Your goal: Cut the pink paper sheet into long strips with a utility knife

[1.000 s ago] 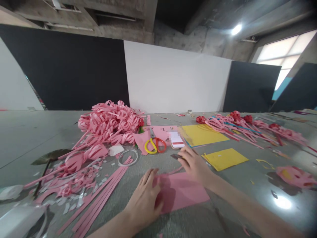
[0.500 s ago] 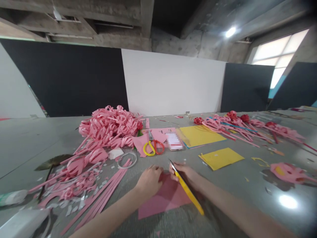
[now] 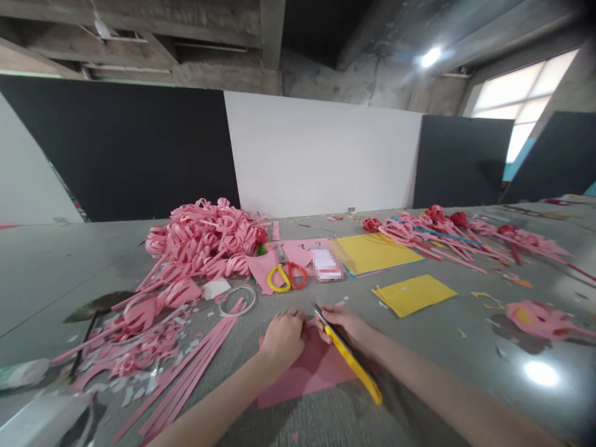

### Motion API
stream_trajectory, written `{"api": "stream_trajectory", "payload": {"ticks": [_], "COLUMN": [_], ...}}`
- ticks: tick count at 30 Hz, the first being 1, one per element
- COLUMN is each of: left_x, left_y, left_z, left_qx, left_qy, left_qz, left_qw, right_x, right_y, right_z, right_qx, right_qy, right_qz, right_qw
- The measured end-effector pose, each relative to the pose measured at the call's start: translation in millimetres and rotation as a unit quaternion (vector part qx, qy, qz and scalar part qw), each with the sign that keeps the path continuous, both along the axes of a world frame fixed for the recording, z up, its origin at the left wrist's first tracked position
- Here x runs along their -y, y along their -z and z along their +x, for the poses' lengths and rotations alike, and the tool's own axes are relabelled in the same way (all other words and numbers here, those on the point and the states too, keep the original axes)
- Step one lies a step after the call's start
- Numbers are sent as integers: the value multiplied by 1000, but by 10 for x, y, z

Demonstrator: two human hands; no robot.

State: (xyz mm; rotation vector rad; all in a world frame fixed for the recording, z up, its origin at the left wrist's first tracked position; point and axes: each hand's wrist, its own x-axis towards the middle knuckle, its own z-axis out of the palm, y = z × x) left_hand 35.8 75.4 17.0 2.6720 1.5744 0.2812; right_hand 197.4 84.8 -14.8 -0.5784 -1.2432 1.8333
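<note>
A pink paper sheet [image 3: 302, 379] lies on the grey surface in front of me. Curled fingers of my left hand [image 3: 285, 335] rest on its upper left part, gripping the edge. My right hand [image 3: 342, 326] is closed around a yellow-handled cutting tool [image 3: 349, 357], its metal tip pointing up and left near my left fingertips, its handle slanting over the sheet's right side. Beyond my hands lie scissors [image 3: 280, 276] with one yellow and one red handle loop, on pink paper, and a phone-like object [image 3: 326, 264] with a blurred face.
Pink curled-strip flowers [image 3: 205, 239] are heaped at left, above flat pink strips [image 3: 200, 366] and a clear ring [image 3: 237, 301]. Yellow sheets [image 3: 414, 295] lie right of centre. Pink and red paper flowers [image 3: 442, 230] spread at back right; a white box [image 3: 44, 419] is at lower left.
The view has shifted slightly. The cutting tool's tip has moved a little left and down, closer to my left hand; both hands keep nearly the same pose.
</note>
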Motion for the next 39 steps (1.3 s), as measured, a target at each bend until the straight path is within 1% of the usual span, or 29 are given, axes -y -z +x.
{"api": "stream_trajectory", "payload": {"ticks": [5, 14, 21, 30, 39], "left_x": [10, 1, 10, 19, 28], "left_y": [-1, -24, -44, 4, 2], "left_z": [5, -39, -26, -25, -95], "left_qx": [-11, -29, -24, -11, 2], "left_qy": [2, 27, 14, 0, 15], "left_qz": [8, 8, -4, 10, 14], "left_qw": [1000, 999, 1000, 1000, 1000], "right_x": [7, 24, 32, 15, 9], "right_y": [1, -11, -30, -4, 14], "right_z": [-2, -9, -10, -3, 5], "right_qx": [10, 17, 31, 20, 22], "right_qy": [7, 14, 15, 11, 10], "right_qz": [0, 1, 1, 11, 5], "right_qw": [1000, 1000, 999, 1000, 1000]}}
